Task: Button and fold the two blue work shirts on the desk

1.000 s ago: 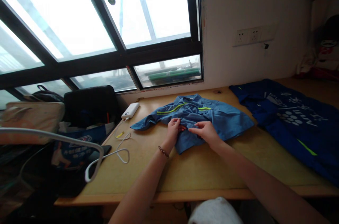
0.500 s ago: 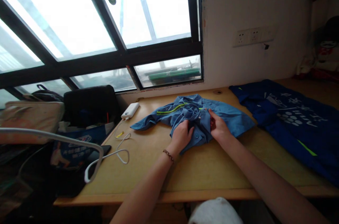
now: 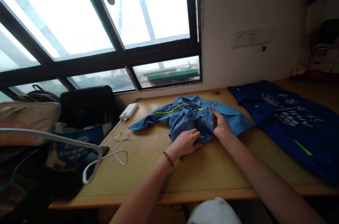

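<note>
A light-blue work jacket (image 3: 174, 114) with yellow-green stripes lies bunched on the wooden table (image 3: 148, 167), one sleeve stretched out to the left. My left hand (image 3: 188, 142), a beaded bracelet at its wrist, is closed on the near edge of the cloth, fingers bent. Further right, my right hand (image 3: 220, 123) pinches a fold of the same jacket between thumb and fingers and holds it slightly raised. The fingertips of both hands are partly hidden by cloth.
A dark-blue printed garment (image 3: 286, 111) is spread on the right. At left lie a white power bank (image 3: 128, 111) and its white cable (image 3: 124, 160). Bags (image 3: 76, 146) crowd the table's left side. A window and wall sockets (image 3: 246, 37) stand behind.
My left hand has shifted down and right to the jacket's near edge. My right hand has moved slightly right, still gripping the cloth. The bunched middle has changed shape.
</note>
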The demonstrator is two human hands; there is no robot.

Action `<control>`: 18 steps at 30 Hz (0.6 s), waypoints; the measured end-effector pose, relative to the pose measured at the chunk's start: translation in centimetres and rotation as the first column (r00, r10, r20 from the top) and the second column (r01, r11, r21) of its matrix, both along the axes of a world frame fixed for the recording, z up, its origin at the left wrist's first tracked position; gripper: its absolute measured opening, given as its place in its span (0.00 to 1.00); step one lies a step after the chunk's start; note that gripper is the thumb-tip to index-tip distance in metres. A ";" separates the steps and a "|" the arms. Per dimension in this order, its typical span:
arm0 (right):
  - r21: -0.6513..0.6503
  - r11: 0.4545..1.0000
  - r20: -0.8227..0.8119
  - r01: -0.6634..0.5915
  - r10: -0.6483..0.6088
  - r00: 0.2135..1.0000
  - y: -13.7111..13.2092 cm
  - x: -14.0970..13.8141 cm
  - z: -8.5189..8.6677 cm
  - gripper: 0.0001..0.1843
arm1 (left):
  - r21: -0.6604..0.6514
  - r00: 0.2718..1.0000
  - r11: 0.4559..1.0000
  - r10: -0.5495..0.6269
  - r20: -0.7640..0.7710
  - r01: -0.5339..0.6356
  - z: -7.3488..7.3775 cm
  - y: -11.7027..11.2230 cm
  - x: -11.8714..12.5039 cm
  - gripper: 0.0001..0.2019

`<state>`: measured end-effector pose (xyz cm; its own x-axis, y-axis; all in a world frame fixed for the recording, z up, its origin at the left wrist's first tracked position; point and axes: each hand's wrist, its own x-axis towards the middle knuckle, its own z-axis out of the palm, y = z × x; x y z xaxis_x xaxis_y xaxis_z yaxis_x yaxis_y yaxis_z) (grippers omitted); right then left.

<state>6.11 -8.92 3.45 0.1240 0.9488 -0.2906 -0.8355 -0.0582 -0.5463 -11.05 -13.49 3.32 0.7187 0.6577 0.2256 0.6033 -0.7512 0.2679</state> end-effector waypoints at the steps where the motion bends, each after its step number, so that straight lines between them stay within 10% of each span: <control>1: 0.003 1.000 -0.011 -0.002 0.002 1.000 0.0 0.1 0.1 0.07 | -0.044 0.999 0.999 -0.008 0.042 0.010 -0.1 0.0 0.1 0.10; 13: 0.061 0.996 0.045 -0.067 0.064 0.997 -0.3 0.5 0.6 0.06 | -0.567 0.752 0.824 0.374 0.543 -0.001 -0.8 1.1 -0.4 0.16; 18: 0.241 0.908 0.389 -0.341 0.232 0.891 -1.6 -0.5 0.9 0.10 | -0.673 0.596 0.731 0.492 0.634 0.112 -0.1 1.5 -0.2 0.16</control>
<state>5.60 -10.57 4.37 -0.1269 0.9917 0.0188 -0.5623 -0.0563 -0.8250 -11.29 -11.94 3.20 0.3230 0.9412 0.0992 0.0623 -0.1257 0.9901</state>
